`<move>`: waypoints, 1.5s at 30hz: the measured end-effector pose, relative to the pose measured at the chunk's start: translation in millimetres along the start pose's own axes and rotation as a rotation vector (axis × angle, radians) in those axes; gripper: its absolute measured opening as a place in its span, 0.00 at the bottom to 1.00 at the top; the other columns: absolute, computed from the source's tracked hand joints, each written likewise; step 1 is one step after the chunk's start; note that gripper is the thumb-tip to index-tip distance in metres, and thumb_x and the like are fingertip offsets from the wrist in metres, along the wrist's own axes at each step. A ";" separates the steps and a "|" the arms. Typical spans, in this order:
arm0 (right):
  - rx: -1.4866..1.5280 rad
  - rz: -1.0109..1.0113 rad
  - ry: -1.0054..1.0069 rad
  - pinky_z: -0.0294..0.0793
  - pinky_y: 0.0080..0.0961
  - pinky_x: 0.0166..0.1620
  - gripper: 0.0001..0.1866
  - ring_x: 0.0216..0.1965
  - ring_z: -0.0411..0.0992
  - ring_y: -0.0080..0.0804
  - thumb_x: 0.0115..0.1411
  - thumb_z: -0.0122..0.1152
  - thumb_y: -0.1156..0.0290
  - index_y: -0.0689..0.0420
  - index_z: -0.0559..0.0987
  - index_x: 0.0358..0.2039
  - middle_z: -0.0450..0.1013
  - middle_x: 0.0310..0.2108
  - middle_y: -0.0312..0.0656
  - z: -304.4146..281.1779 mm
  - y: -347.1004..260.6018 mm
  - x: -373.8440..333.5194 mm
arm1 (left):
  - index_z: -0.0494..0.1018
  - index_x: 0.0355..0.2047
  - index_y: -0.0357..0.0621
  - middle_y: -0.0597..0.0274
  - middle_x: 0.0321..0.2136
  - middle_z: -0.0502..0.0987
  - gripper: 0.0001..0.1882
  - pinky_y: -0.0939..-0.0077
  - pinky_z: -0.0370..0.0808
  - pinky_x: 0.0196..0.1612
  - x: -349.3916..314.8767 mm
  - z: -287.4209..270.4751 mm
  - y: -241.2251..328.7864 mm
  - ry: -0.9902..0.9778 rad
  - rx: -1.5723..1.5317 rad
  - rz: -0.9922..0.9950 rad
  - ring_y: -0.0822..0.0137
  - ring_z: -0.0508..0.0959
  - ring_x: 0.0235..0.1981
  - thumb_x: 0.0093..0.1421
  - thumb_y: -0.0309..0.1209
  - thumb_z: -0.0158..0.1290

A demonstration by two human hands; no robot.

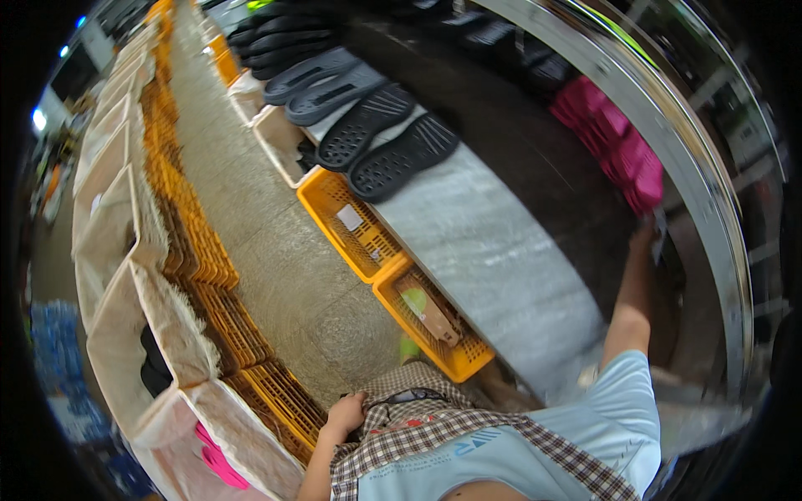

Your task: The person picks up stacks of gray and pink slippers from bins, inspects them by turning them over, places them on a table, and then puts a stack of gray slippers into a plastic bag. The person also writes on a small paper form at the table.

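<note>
My left hand (347, 412) rests at my waist against the checked apron (393, 386). Its fingers look curled, and what is in them, if anything, is hidden. Stretched out to the right, my right hand (642, 235) is at the lower end of a row of bright pink shoe soles (614, 138). The fingers there are dim and blurred, so I cannot make out whether they grip a sole. Black shoe soles (403, 159) with holes and grooves lie side by side along the far part of the grey bench (493, 259).
Yellow plastic crates (334, 246) stand beside the bench, the nearer one holding a cardboard piece (430, 313). Stacked orange crates (180, 225) and cloth-lined bins (142, 326) line the left side. A curved metal rail (706, 167) bounds the dark surface on the right.
</note>
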State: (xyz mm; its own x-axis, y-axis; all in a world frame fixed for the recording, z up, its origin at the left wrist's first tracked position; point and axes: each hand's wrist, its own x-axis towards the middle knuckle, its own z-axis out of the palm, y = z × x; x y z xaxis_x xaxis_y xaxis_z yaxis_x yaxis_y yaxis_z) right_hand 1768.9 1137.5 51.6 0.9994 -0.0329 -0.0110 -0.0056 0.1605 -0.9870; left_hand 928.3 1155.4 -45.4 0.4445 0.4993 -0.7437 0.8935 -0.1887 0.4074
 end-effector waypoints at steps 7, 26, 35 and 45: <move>0.184 0.214 -0.223 0.65 0.35 0.46 0.31 0.54 0.59 0.33 0.54 0.58 0.52 0.51 0.65 0.56 0.61 0.57 0.35 18.0 7.3 81.9 | 0.70 0.45 0.47 0.49 0.39 0.73 0.15 0.57 0.73 0.42 23.9 -9.4 35.1 0.045 -0.073 -0.005 0.48 0.74 0.42 0.58 0.36 0.46; 0.175 0.187 -0.202 0.79 0.29 0.42 0.08 0.32 0.72 0.36 0.54 0.54 0.77 0.68 0.74 0.32 0.72 0.31 0.47 -53.3 -8.7 -152.9 | 0.72 0.39 0.45 0.49 0.36 0.76 0.14 0.56 0.73 0.39 -2.3 -3.4 -42.9 0.118 0.004 0.117 0.48 0.76 0.39 0.55 0.36 0.46; 0.269 0.771 -0.766 0.78 0.32 0.46 0.13 0.35 0.72 0.38 0.51 0.53 0.86 0.69 0.70 0.39 0.72 0.36 0.48 -84.8 -70.9 -477.5 | 0.63 0.53 0.49 0.47 0.46 0.70 0.24 0.58 0.72 0.45 -54.0 -26.7 -107.6 0.295 -0.110 0.214 0.48 0.72 0.46 0.56 0.37 0.51; -0.093 0.876 -1.610 0.73 0.31 0.52 0.28 0.48 0.69 0.37 0.52 0.56 0.82 0.64 0.62 0.55 0.67 0.50 0.47 -7.4 -56.7 -750.2 | 0.33 0.64 0.44 0.39 0.63 0.40 0.61 0.59 0.49 0.64 -167.9 -95.4 -81.7 1.030 -1.382 0.782 0.46 0.45 0.64 0.44 0.44 0.66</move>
State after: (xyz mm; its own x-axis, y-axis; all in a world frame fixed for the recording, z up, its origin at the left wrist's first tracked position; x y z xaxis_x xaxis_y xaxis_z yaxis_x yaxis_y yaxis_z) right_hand 1019.2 1145.7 114.6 -0.2330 0.8968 -0.3760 -0.4282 -0.4418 -0.7884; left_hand 774.6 1167.6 96.8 -0.0035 0.9895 0.1443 -0.3663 -0.1356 0.9206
